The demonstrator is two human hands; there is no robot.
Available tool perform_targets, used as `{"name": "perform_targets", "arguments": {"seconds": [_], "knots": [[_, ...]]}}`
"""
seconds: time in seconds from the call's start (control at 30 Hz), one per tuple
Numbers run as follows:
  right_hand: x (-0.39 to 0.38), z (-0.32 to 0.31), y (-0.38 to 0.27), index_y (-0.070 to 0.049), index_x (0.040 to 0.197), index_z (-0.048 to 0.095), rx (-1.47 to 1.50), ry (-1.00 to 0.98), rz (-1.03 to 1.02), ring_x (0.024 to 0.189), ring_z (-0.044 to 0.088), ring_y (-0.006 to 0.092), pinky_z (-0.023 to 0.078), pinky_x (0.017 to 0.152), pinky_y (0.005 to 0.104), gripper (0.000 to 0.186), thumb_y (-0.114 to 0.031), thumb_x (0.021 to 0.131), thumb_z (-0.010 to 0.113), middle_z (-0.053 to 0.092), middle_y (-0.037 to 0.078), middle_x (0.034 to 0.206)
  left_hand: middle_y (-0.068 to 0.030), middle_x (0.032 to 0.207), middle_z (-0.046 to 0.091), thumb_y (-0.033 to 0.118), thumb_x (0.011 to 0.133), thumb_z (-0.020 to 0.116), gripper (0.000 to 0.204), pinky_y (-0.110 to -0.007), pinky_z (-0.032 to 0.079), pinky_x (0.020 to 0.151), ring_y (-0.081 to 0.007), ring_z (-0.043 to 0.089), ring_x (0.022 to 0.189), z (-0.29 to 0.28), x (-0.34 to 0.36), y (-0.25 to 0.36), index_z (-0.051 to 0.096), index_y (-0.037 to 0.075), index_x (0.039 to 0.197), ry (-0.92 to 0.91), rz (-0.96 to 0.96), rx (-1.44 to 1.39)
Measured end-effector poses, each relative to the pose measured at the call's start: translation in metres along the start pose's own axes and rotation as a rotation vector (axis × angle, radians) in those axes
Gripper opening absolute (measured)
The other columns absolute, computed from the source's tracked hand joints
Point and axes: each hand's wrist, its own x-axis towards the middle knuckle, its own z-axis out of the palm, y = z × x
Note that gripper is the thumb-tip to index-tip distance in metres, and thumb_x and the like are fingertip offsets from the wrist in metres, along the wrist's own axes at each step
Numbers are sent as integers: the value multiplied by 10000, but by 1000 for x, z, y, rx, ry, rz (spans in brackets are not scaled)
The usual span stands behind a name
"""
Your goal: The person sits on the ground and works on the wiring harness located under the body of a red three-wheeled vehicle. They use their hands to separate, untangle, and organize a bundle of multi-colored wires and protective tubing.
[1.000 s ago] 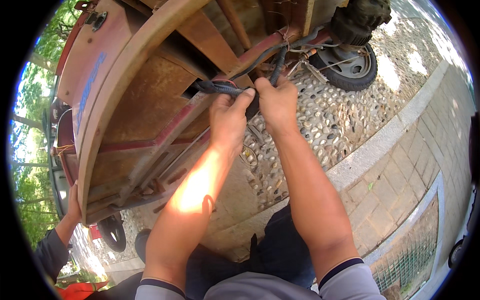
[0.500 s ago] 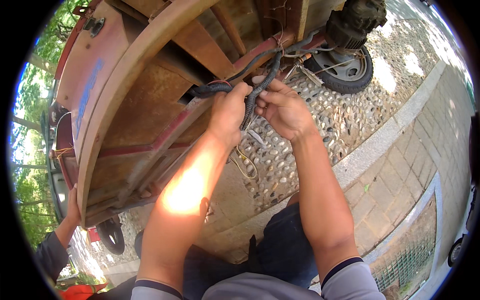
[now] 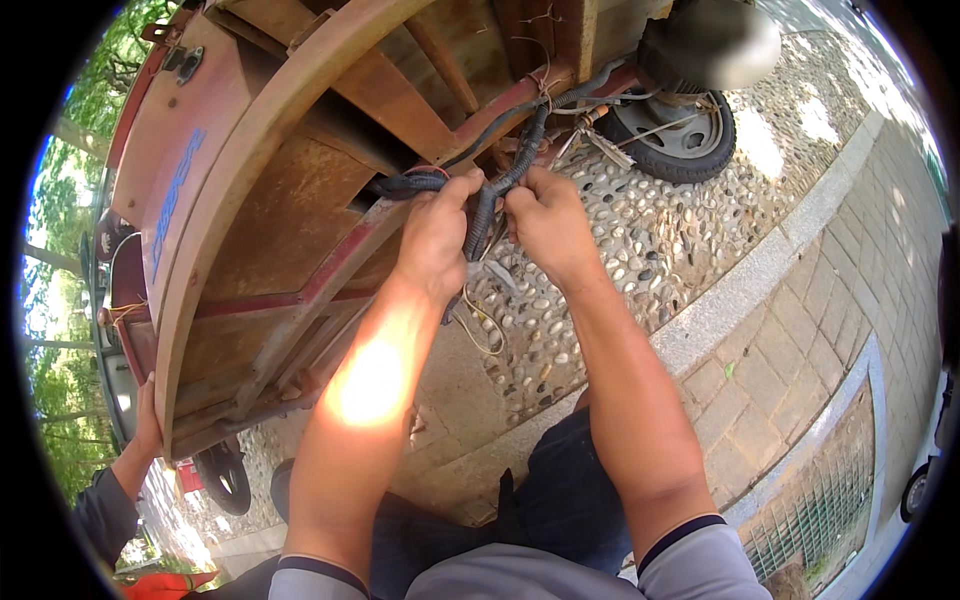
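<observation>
Tubing pinched by left fingers, right fingers curled beside it, hold unclear, wheel top hidden

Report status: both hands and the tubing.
Left hand gripping black corrugated tubing. Right hand at its fork. Pale wire loop dangling below, seemingly not blocking.

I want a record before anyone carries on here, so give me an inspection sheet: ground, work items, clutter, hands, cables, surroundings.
Ground: pebbled strip, pale kerb and brick paving.
Work items: tilted vehicle's underside, rusty; black ribbed conduit, forked.
Clutter: pale strip below the hands; unclear whether it is loose.
Hands: left hand grips the conduit near its fork; right hand is closed beside it, fingertips partly hidden.
Cables: besides the conduit, a thin yellowish wire hangs in a loop.
Surroundings: another person's hand at the vehicle's edge; wheel beyond; trees at far left.
</observation>
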Motion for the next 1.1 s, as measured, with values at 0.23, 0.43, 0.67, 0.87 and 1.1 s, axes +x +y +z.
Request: {"name": "perform_targets", "arguments": {"seconds": [0.23, 0.43, 0.67, 0.87, 1.1], "knots": [[-18, -3, -16, 26, 857, 645, 249, -56, 87, 568, 506, 107, 401, 520, 280, 152, -60, 907, 530, 575, 39, 661, -2, 821, 653, 153, 1008, 680, 137, -255, 485, 669, -93, 578, 697, -9, 10, -10, 672, 29, 950, 21, 194, 51], [-1, 7, -40, 41, 931, 659, 434, 72, 27, 587, 504, 85, 399, 525, 262, 151, -49, 933, 537, 599, 35, 693, 7, 898, 663, 115, 1001, 688, 125, -259, 495, 732, -69, 580, 800, -28, 6, -46, 674, -7, 1024, 64, 424, 228], [-12, -1, -24, 68, 1167, 631, -64, 310, -293, 717, 651, 161, 529, 647, 309, 284, 23, 889, 595, 697, 120, 923, -11, 946, 681, 191, 1026, 649, 190, -259, 494, 759, -86, 600, 821, -19, -12, -26, 682, 4, 1043, -26, 239, -16], [-22, -4, -25, -65, 998, 738, -723, 166, -567, 897, 647, 342, 533, 777, 439, 186, -86, 814, 751, 623, 124, 897, -60, 966, 718, 181, 1030, 627, 146, -295, 525, 787, -132, 673, 848, -18, -2, -25, 652, 38, 1018, -48, 222, -54], [5, 18, -9, -32, 941, 752, -671, 108, -556, 924, 661, 375, 521, 835, 437, 120, -38, 826, 717, 692, 164, 985, -13, 890, 648, 171, 988, 666, 123, -335, 493, 781, -131, 588, 859, -23, 1, -48, 643, 50, 988, 198, 430, 190]]}}
